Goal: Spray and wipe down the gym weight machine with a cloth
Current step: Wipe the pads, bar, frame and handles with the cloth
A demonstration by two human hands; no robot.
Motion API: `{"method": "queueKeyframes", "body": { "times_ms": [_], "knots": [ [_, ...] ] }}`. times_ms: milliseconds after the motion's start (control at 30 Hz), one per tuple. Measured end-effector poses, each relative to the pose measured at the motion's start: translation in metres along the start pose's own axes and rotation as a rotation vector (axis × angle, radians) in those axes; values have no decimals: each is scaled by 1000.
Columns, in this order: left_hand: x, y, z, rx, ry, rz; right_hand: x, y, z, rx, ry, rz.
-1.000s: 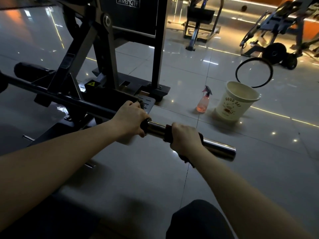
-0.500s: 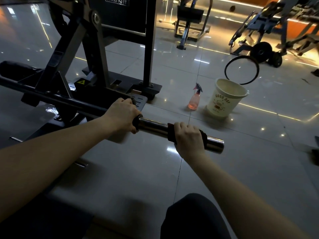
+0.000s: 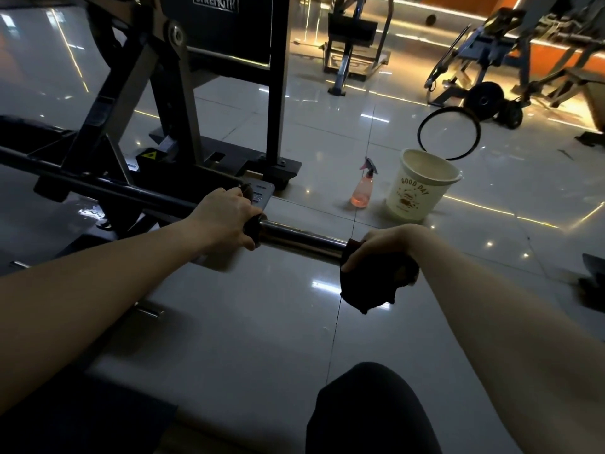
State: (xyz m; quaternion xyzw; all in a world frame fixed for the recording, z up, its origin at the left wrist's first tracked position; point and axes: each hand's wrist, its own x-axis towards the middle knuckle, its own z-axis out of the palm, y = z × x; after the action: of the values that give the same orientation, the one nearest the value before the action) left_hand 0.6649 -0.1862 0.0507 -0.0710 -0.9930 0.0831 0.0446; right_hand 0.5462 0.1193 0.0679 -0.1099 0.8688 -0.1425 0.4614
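Gripping bar (image 3: 301, 239) — left hand (image 3: 226, 221) | right hand (image 3: 389, 247) — cloth (image 3: 370, 286)

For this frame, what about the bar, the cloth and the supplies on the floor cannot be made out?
All in the head view:
- End of the chrome bar: covered by the dark cloth in the right hand.
- Bar under the left hand: hidden by its grip.
- Inside of the bucket: too dim to tell the contents.
- Spray bottle: too small to judge its trigger.
- Machine nameplate: cut off by the top edge.
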Motion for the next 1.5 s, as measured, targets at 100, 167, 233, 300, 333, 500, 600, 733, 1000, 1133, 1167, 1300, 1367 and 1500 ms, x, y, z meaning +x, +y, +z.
{"method": "queueKeyframes", "body": {
  "times_ms": [100,167,233,300,333,500,600,733,1000,1133,1167,1300,1367,1500],
  "knots": [
    [0,-3,2,-33,-5,-3,2,7,-1,36,-34,-57],
    [-1,-4,3,-58,-10,-3,1,11,-1,51,-13,-91],
    [0,-5,4,-77,-11,-8,-1,14,-1,68,50,-115],
    [1,-5,4,-86,-15,-18,-3,21,4,80,170,-140],
    [2,-5,3,-84,-19,-23,-4,25,9,83,247,-145],
    [4,-6,2,-98,-30,-6,0,42,37,0,797,-55],
    [6,-6,1,-139,-39,1,5,47,40,245,983,63],
    [7,-8,1,-204,-48,5,4,51,43,581,969,174],
    [6,-12,5,-292,-26,4,-13,60,46,914,596,69],
    [8,-12,10,-308,-11,12,-12,58,42,715,650,84],
    [8,-12,11,-309,-7,14,-11,56,42,571,720,145],
    [10,-14,15,-297,-8,21,-7,23,48,62,974,187],
    [11,-16,16,-284,-14,27,0,-11,59,-161,1011,53],
    [13,-13,14,-226,-23,28,34,-78,104,-311,1124,-236]
  ]
}}
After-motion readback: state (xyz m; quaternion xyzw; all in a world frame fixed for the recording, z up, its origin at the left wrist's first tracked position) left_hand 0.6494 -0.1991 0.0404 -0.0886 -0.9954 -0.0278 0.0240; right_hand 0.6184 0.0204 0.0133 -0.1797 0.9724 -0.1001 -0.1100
